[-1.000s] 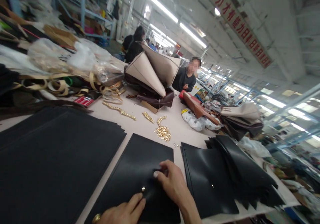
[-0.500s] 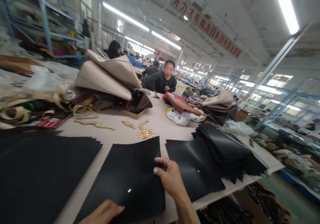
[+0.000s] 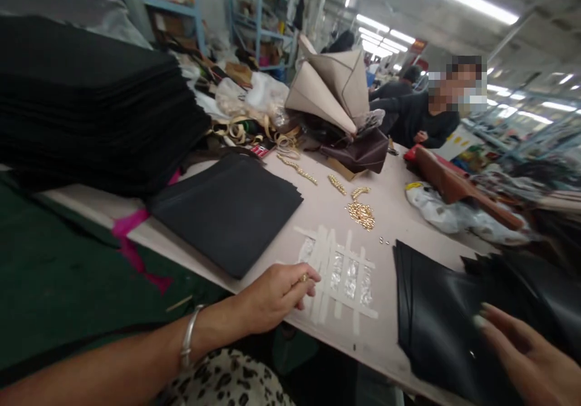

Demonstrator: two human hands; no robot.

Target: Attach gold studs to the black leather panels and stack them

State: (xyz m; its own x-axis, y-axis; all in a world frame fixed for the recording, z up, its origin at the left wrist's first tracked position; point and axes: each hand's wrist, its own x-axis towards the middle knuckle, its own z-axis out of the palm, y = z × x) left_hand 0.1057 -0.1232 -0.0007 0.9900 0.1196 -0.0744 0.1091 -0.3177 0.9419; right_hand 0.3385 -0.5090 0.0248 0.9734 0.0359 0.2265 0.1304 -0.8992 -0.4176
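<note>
My left hand, with a bangle on its wrist, is over the table's front edge beside a taped patch of clear plastic and whitish strips. Its fingers are curled; a small gold glint shows at them, either a ring or a metal piece. My right hand lies over the right-hand pile of black leather sheets, fingers extended and partly cut off by the frame. A small shiny metal piece shows on the top sheet. Left of the patch lies another stack of black sheets.
Gold hardware lies heaped mid-table, with gold rows behind. A tall black stack stands far left, near a pink ribbon. Beige and dark bags are piled at the back. A co-worker is across the table.
My view has swung left. The black sheet from the middle is gone from there, uncovering the taped patch. My right hand is now over the right-hand pile; my left hand is by the patch.
</note>
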